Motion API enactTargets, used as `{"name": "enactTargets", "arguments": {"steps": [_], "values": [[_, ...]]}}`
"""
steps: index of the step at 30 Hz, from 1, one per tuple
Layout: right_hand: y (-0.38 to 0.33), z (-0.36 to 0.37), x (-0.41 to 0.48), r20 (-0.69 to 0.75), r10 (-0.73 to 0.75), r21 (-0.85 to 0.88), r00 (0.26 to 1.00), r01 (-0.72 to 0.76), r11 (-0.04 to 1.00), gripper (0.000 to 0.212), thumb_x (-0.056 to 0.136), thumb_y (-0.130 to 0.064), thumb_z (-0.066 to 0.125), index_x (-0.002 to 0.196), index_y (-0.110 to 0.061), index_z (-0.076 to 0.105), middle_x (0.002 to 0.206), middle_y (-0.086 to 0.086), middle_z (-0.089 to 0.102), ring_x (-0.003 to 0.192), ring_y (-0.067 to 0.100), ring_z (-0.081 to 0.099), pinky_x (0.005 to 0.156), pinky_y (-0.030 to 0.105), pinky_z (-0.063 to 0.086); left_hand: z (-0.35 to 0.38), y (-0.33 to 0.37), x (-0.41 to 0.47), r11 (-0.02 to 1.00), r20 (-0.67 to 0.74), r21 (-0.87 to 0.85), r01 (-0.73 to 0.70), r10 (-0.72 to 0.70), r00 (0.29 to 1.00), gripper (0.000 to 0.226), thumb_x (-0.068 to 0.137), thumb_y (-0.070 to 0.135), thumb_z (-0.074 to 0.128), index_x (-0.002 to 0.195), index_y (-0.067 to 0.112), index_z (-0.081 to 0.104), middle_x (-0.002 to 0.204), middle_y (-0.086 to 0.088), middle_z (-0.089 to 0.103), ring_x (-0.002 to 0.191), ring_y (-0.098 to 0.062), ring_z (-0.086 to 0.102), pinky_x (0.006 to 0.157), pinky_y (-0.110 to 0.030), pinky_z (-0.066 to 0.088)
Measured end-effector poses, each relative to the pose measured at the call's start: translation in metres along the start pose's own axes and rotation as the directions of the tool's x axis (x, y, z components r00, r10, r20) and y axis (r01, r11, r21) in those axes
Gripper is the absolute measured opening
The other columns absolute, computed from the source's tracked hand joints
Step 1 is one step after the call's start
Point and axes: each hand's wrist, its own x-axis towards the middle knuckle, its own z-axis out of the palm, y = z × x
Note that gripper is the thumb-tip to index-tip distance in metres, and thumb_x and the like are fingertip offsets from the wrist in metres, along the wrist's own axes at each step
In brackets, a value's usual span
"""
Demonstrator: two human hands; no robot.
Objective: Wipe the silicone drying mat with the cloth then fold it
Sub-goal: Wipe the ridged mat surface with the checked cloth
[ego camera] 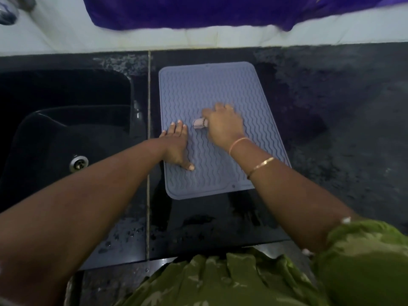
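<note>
Grey wavy-ribbed mat (220, 89) flat | left hand (176, 146) splayed | right hand (223, 127) grips cloth (199, 124)

Bare forearms, no sleeves reaching the wrists. On the right wrist, a thin orange thread band (239, 145) and, just below it, a slim flat gold-coloured metal bracelet (261, 164). Short sleeve of olive-green patterned fabric (366, 257) at the right upper arm, glossy and creased. Same green patterned cloth (220, 281) over the torso, gathered in soft folds.
</note>
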Motion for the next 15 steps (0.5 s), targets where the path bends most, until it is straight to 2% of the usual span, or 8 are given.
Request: {"name": "enactTargets", "arguments": {"steps": [3,6,9,13,15], "values": [[-0.002,0.012,-0.051,-0.045,-0.064,0.016,0.997,0.065,0.998,0.043,0.079,-0.011,0.059,0.121,-0.02,0.052,0.118,0.01,0.049,0.109,0.032,0.044,0.075,0.04,0.04,0.001,0.0,-0.001,1.0,-0.003,0.002,-0.005,0.005,1.0,0.132,0.072,0.059,0.071,0.144,0.005,-0.026,0.152,-0.012,-0.033,0.142,-0.027,-0.026,0.116,-0.041,-0.008],[-0.003,0.018,-0.076,-0.073,-0.043,0.014,0.996,0.044,0.999,0.045,0.076,-0.015,0.061,0.12,-0.021,0.053,0.117,0.009,0.05,0.107,0.031,0.044,0.073,0.038,0.038,-0.001,0.001,-0.002,1.0,0.003,-0.001,-0.003,0.003,1.0,0.132,0.072,0.057,0.071,0.144,0.005,-0.027,0.151,-0.012,-0.034,0.142,-0.027,-0.027,0.116,-0.042,-0.009],[-0.006,0.012,-0.066,-0.051,-0.018,0.011,0.999,0.019,1.0,0.039,0.077,-0.013,0.058,0.115,-0.02,0.054,0.113,0.008,0.05,0.106,0.029,0.045,0.07,0.035,0.036,-0.001,0.003,-0.003,1.0,0.004,0.002,0.004,-0.004,1.0,0.132,0.073,0.057,0.071,0.144,0.004,-0.027,0.152,-0.013,-0.034,0.142,-0.028,-0.026,0.116,-0.042,-0.008],[-0.005,0.009,-0.083,0.0,-0.072,0.006,0.997,0.072,0.997,0.038,0.08,-0.016,0.059,0.117,-0.019,0.053,0.114,0.008,0.05,0.106,0.029,0.045,0.073,0.036,0.04,0.0,0.002,-0.004,1.0,-0.001,-0.004,0.003,-0.003,1.0,0.131,0.073,0.057,0.07,0.144,0.004,-0.027,0.151,-0.013,-0.034,0.142,-0.028,-0.026,0.116,-0.042,-0.008],[-0.004,0.011,-0.107,0.002,-0.105,0.024,0.995,0.105,0.994,0.04,0.078,-0.014,0.059,0.117,-0.018,0.054,0.113,0.007,0.05,0.104,0.028,0.045,0.07,0.033,0.037,0.0,0.002,-0.004,1.0,-0.007,-0.004,0.0,0.0,1.0,0.131,0.074,0.057,0.07,0.144,0.004,-0.027,0.151,-0.013,-0.034,0.142,-0.028,-0.026,0.116,-0.042,-0.009]]}}
